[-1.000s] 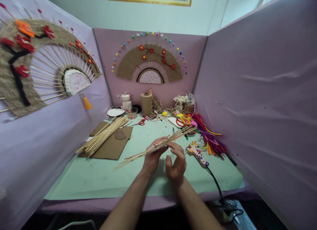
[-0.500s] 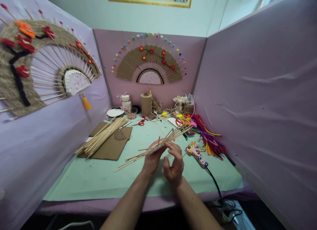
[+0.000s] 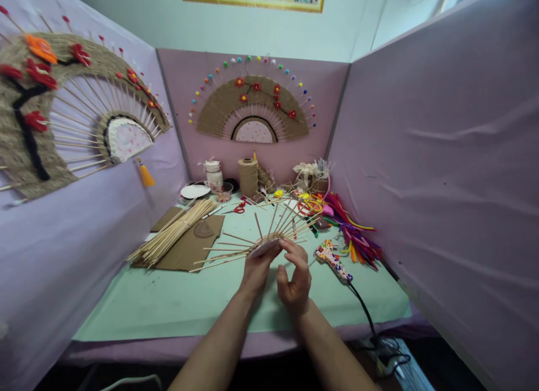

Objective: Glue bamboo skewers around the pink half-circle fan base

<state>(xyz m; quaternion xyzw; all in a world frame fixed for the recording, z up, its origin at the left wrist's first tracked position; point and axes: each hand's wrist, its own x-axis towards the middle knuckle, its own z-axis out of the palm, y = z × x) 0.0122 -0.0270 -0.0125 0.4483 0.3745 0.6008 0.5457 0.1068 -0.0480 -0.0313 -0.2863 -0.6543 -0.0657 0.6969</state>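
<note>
My left hand [image 3: 256, 272] grips a half-made stick fan [image 3: 265, 247] from below, near its pale half-round base. Thin wooden sticks fan out from the base to the left, away from me and to the right. Bent fingers of my right hand [image 3: 295, 276] are closed at the right edge of the base, with the thumb lower down. Some fingertips are hidden behind the fan. To the right of my right hand a patterned glue gun [image 3: 333, 261] lies on the table.
On the left, a bundle of sticks [image 3: 177, 234] lies on cardboard [image 3: 196, 253]. Red scissors [image 3: 238, 208], a twine spool [image 3: 248, 178] and a white jar [image 3: 214, 175] are farther back. Coloured pipe cleaners [image 3: 357, 239] lie right. Finished fans [image 3: 255, 96] hang on the partitions. A black cord [image 3: 364, 307] crosses the table edge.
The fan has tilted, so its sticks now show spread out in an arc and more of the pale base faces me. Both hands have stayed nearly in place.
</note>
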